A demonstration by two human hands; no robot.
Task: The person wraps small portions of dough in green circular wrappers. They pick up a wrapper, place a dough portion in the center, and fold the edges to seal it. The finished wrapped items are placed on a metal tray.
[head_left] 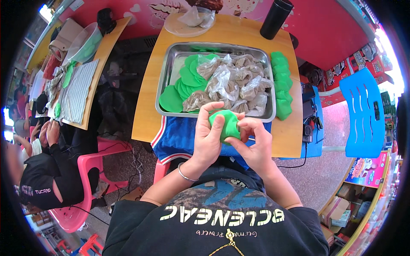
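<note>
Between my two hands is a green dough wrapper (229,125), cupped and partly folded, held just over the near edge of a metal tray (215,44). My left hand (206,137), with a bangle at the wrist, supports it from the left, thumb on its face. The fingers and thumb of my right hand (257,144) pinch its right edge. Whether anything lies inside the wrapper is hidden. Round flat green wrappers (188,81) overlap in the tray's left part. Clear plastic bags with a brownish filling (232,81) heap up in the middle and right.
A row of green folded dough pieces (282,87) lines the table's right side. A black bottle (276,19) and a round plate (173,26) stand at the back. A blue chair (363,115) is at right. Leftward, another person (47,175) works at a second table (92,91).
</note>
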